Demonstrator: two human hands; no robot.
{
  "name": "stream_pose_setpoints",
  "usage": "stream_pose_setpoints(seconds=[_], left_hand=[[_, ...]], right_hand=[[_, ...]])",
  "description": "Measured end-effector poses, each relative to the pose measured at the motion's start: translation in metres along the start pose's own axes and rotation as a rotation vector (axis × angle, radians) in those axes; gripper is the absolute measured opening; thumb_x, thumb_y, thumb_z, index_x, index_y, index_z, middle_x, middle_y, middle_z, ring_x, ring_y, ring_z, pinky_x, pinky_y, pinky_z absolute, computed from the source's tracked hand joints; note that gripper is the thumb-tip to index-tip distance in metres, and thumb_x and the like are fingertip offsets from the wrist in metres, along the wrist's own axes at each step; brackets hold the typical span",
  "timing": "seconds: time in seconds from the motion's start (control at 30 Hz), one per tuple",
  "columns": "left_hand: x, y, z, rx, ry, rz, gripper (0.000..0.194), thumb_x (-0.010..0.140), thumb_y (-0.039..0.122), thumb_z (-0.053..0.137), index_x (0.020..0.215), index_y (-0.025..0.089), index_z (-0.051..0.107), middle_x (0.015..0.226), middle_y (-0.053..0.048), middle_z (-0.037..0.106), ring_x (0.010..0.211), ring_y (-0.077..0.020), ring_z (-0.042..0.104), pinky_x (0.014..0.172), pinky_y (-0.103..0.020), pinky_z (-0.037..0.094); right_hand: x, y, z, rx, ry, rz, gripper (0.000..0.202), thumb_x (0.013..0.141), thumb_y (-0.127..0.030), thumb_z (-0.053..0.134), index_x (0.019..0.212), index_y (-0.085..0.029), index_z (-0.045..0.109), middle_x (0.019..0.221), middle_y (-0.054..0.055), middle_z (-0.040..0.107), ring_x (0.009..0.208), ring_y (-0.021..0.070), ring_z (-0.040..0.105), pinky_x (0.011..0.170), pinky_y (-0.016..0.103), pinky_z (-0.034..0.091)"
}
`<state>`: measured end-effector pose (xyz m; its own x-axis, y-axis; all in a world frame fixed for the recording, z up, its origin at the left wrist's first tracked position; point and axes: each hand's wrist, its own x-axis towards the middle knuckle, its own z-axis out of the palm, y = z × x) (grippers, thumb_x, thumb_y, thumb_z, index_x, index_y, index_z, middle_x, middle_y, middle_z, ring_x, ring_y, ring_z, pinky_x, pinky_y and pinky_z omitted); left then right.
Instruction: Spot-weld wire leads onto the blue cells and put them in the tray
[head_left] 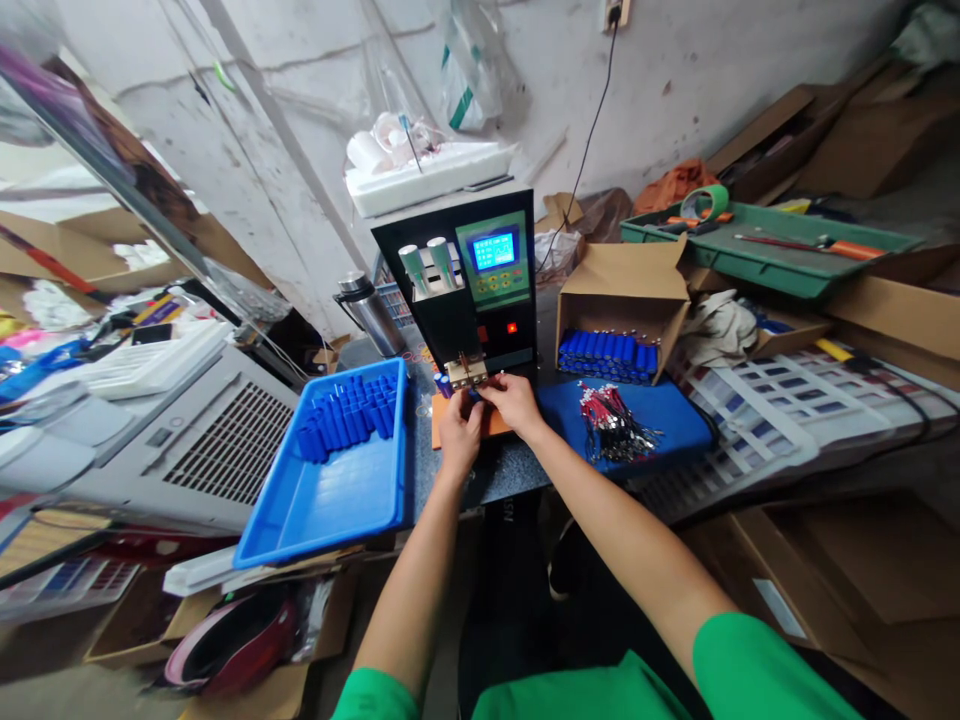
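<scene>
Under the electrode head (466, 372) of a black spot welding machine (495, 345), both my hands meet at an orange pad (495, 422). My left hand (460, 432) is closed around a blue battery cell (475, 396), mostly covered by the fingers. From the right, my right hand (514, 402) pinches at the same cell with its fingertips. Any small strip or wire between the fingers is too small to make out. Left of the hands, a blue tray (337, 510) holds many blue battery cells (349, 415). To the right, a bundle of red and black wire leads (615, 425) lies on a blue mat (679, 425).
Behind the mat stands an open cardboard box (622, 280) with stacked blue cells. A steel thermos (370, 312) stands left of the machine. Farther right are a green tray (810, 250) with tools and a white plastic crate (750, 410). A grey vented unit (217, 430) flanks the blue tray.
</scene>
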<state>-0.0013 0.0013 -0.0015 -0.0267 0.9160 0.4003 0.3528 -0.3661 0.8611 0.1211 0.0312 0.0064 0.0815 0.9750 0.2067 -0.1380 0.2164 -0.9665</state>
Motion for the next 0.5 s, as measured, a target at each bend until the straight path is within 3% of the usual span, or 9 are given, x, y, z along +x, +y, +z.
stream_pose_setpoints(seconds=[0.5], left_hand=[[-0.0002, -0.0019, 0.0003, 0.026, 0.003, -0.007, 0.030, 0.088, 0.031, 0.058, 0.116, 0.021, 0.062, 0.103, -0.006, 0.071, 0.095, -0.0200, 0.067, 0.089, -0.035, 0.052]], right_hand=[[-0.0019, -0.0040, -0.0008, -0.022, -0.010, 0.013, 0.025, 0.074, -0.043, 0.071, 0.074, -0.018, 0.072, 0.079, 0.007, 0.075, 0.077, 0.0228, 0.068, 0.071, 0.031, 0.051]])
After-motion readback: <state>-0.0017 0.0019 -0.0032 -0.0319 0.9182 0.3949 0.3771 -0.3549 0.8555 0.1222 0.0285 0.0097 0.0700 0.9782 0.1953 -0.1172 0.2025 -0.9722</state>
